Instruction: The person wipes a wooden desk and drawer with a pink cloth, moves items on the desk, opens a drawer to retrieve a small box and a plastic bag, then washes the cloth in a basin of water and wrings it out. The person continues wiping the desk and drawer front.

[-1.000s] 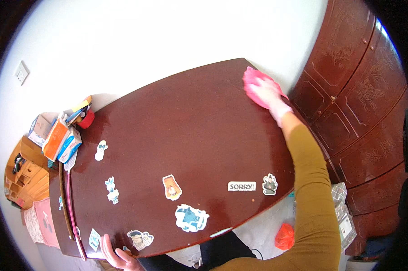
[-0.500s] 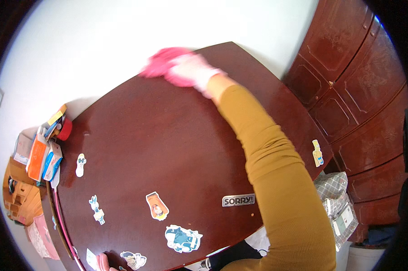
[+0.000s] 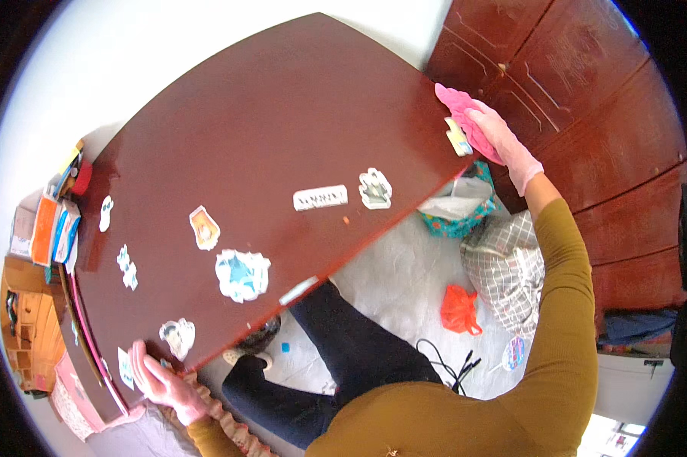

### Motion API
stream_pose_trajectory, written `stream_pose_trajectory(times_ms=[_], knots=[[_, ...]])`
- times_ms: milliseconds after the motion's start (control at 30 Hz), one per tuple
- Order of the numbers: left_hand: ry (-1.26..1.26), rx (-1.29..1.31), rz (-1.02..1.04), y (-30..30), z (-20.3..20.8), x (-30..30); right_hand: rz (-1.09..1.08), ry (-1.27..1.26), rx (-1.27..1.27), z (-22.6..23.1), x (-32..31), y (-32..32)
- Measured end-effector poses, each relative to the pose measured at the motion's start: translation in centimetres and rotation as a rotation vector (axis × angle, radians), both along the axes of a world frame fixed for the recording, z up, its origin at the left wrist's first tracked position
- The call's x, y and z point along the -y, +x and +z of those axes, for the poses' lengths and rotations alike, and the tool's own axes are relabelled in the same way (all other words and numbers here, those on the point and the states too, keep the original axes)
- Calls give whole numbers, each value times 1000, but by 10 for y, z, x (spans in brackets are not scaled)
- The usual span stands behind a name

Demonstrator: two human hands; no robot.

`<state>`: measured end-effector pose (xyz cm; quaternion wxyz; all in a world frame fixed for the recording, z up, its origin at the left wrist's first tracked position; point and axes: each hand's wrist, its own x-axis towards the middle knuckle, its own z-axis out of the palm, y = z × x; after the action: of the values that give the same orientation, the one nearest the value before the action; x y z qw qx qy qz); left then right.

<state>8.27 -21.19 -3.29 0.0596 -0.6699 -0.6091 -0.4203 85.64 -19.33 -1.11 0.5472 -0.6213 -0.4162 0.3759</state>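
Note:
A pink cloth [image 3: 455,103] lies against the right end of the dark red-brown table [image 3: 275,122], partly over its edge. My right hand [image 3: 503,141], in a thin pale glove, is closed on the cloth and presses it there, next to a yellow cartoon sticker [image 3: 457,139]. At the near left corner of the table rests my left hand [image 3: 164,385], gloved too. Its fingers are stretched out along the tabletop, between a pale sticker [image 3: 125,369] and a cartoon character sticker [image 3: 178,337], and nothing shows in it.
Tissue packs [image 3: 46,230] and a red container [image 3: 82,180] stand at the table's left end. Dark red cabinets [image 3: 587,145] rise on the right. Below lie a teal bag [image 3: 454,222], a checked bag [image 3: 507,263], an orange-red plastic bag [image 3: 459,311] and black cables [image 3: 457,373].
My right hand has carried the pink cloth from the table's far edge to its right end. My view has shifted, and more of my left hand and the floor now shows.

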Motion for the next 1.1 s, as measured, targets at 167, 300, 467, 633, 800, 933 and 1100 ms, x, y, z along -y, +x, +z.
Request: stream_pose_trajectory(times_ms=[167,300,467,633,800,933,1100], knots=[[-29,-144,1,6,10,-13,-446,469,-359,-95,65,-4],[-156,-124,15,-1,16,-17,-814,470,-458,-157,13,-122],[-93,-185,55,-4,8,-19,-713,340,-694,-158,-2,-289],[-129,-183,1,-3,5,-26,-648,170,-319,-185,5,-388],[-151,-126,48,-28,7,-9,-736,240,-35,-195,-10,-292],[-142,-133,-35,12,9,-32,-939,356,-125,-267,-18,-106],[-141,-123,62,0,10,-12,-902,290,-605,-235,-27,-147]])
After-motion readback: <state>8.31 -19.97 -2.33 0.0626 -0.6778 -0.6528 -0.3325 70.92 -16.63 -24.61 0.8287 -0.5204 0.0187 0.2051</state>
